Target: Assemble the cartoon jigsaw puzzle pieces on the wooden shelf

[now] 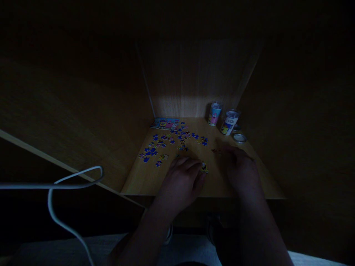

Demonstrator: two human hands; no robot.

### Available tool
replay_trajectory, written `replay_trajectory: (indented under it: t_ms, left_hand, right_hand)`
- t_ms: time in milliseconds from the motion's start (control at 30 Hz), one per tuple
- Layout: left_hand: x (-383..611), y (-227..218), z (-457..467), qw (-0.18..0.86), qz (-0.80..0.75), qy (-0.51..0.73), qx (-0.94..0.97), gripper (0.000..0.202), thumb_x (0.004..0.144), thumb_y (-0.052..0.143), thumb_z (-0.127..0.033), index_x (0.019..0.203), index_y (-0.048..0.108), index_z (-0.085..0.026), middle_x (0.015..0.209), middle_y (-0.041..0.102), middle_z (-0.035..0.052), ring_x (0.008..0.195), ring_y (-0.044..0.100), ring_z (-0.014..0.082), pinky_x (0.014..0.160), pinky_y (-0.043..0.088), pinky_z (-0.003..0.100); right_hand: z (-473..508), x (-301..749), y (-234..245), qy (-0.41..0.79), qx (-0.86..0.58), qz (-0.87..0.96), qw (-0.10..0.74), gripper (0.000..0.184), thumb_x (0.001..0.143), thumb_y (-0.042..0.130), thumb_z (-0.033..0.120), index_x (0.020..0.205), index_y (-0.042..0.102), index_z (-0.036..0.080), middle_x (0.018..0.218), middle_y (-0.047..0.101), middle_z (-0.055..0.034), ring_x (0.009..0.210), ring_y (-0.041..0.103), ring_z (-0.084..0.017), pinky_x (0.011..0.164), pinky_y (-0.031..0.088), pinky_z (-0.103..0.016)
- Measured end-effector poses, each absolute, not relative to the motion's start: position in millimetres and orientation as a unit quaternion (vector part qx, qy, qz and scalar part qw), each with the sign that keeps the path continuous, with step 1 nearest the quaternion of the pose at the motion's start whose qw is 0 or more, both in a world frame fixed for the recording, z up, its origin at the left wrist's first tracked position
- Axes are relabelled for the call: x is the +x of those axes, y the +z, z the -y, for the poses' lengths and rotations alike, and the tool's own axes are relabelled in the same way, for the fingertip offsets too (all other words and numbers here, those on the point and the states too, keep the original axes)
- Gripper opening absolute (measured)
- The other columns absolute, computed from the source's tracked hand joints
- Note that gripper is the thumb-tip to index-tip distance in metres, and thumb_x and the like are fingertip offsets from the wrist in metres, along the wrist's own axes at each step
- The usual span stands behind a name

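Right of the frame's centre, 2 cylindrical cans are seen, a blue-and-pink can and, lower and further right, a white-labelled can, beside which a silver-rimmed lid and a partly hidden lid are laid. A wooden back panel is set across the upper middle. At the lower left, a pale cable is bent into a loop.

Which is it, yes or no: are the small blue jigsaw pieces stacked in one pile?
No, the blue jigsaw pieces lie scattered across the pale wooden surface.
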State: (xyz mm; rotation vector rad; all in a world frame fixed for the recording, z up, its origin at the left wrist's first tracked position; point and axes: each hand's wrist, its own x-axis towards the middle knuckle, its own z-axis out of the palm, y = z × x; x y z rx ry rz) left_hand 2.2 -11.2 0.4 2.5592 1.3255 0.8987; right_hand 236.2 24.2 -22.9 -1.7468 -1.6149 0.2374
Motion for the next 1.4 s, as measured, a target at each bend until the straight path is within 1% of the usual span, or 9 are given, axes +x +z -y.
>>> replay_trajectory:
  t_ms: [133, 233, 400, 567, 800, 967, 1100, 1233, 1400]
  left_hand:
    - [-3, 2, 5, 0.071, -0.449, 0.35, 0.819, 0.018, 0.108, 0.066, -0.017, 0.118, 0.08, -0.023, 0.119, 0.084, 0.0077, 0.112, 0.076, 0.0266, 0.106, 0.061, 0.05]
    - [-6, -1, 2, 0.062, -0.464, 0.36, 0.807, 0.022, 0.105, 0.065, -0.01, 0.115, 0.081, -0.023, 0.115, 0.084, 0.0076, 0.108, 0.075, 0.0264, 0.103, 0.062, 0.049]
    - [-15, -10, -3, 0.037, -0.507, 0.35, 0.787, 0.048, 0.087, 0.063, 0.007, 0.12, 0.081, -0.023, 0.121, 0.083, 0.0082, 0.116, 0.074, 0.0294, 0.105, 0.063, 0.05]
    - [-20, -14, -6, 0.046, -0.513, 0.35, 0.782, 0.062, 0.076, 0.059, 0.014, 0.12, 0.082, -0.023, 0.121, 0.084, 0.0069, 0.117, 0.074, 0.0299, 0.105, 0.064, 0.05]
    - [-17, -9, -5, 0.074, -0.487, 0.338, 0.802, 0.062, 0.076, 0.058, 0.014, 0.119, 0.082, -0.024, 0.121, 0.084, 0.0057, 0.117, 0.075, 0.0285, 0.105, 0.064, 0.051]
    - [-11, -4, 0, 0.071, -0.479, 0.31, 0.818, 0.059, 0.078, 0.06, 0.014, 0.116, 0.082, -0.025, 0.124, 0.085, 0.0045, 0.118, 0.076, 0.028, 0.107, 0.061, 0.051]
    - [-9, -2, 1, 0.066, -0.472, 0.302, 0.826, 0.056, 0.08, 0.063, 0.012, 0.116, 0.082, -0.026, 0.126, 0.084, 0.0049, 0.119, 0.075, 0.0287, 0.107, 0.061, 0.051]
    - [-7, -3, 2, 0.066, -0.464, 0.304, 0.829, 0.052, 0.082, 0.064, 0.011, 0.114, 0.082, -0.025, 0.124, 0.085, 0.005, 0.118, 0.075, 0.028, 0.106, 0.061, 0.049]
    - [-7, -4, 1, 0.066, -0.449, 0.304, 0.838, 0.046, 0.088, 0.065, 0.008, 0.115, 0.081, -0.025, 0.125, 0.084, 0.0039, 0.117, 0.075, 0.0268, 0.107, 0.061, 0.05]
  right_hand:
    - [-27, 252, -23, 0.181, -0.649, 0.614, 0.412, 0.041, 0.108, 0.052, 0.036, 0.134, 0.079, 0.02, 0.14, 0.08, -0.0163, 0.129, 0.075, -0.031, 0.116, 0.055, -0.05]
    - [-27, 260, -20, 0.193, -0.631, 0.625, 0.417, 0.038, 0.106, 0.057, 0.039, 0.128, 0.082, 0.022, 0.137, 0.082, -0.0153, 0.124, 0.077, -0.03, 0.113, 0.058, -0.047]
    - [-26, 265, -14, 0.194, -0.622, 0.644, 0.4, 0.034, 0.107, 0.06, 0.042, 0.123, 0.084, 0.024, 0.128, 0.085, -0.0129, 0.114, 0.08, -0.029, 0.101, 0.062, -0.043]
    - [-26, 264, -11, 0.162, -0.633, 0.673, 0.346, 0.031, 0.106, 0.061, 0.036, 0.121, 0.085, 0.024, 0.124, 0.086, -0.0114, 0.109, 0.081, -0.027, 0.099, 0.061, -0.039]
    - [-29, 248, -15, 0.072, -0.642, 0.71, 0.281, 0.032, 0.108, 0.057, 0.025, 0.124, 0.084, 0.021, 0.122, 0.083, -0.0146, 0.103, 0.079, -0.028, 0.094, 0.059, -0.038]
    - [-29, 244, -17, 0.061, -0.648, 0.705, 0.283, 0.024, 0.109, 0.059, 0.03, 0.112, 0.079, 0.019, 0.114, 0.08, -0.0156, 0.097, 0.075, -0.027, 0.086, 0.056, -0.035]
    - [-29, 242, -15, 0.039, -0.65, 0.704, 0.284, 0.028, 0.112, 0.056, 0.036, 0.114, 0.078, 0.017, 0.116, 0.077, -0.018, 0.097, 0.074, -0.029, 0.088, 0.056, -0.038]
    - [-28, 240, -13, 0.045, -0.637, 0.716, 0.282, 0.03, 0.112, 0.06, 0.043, 0.111, 0.079, 0.019, 0.116, 0.077, -0.0164, 0.099, 0.074, -0.029, 0.092, 0.057, -0.039]
    - [-28, 240, -13, 0.054, -0.641, 0.711, 0.284, 0.028, 0.11, 0.063, 0.043, 0.105, 0.078, 0.02, 0.113, 0.078, -0.0165, 0.098, 0.075, -0.029, 0.091, 0.058, -0.039]
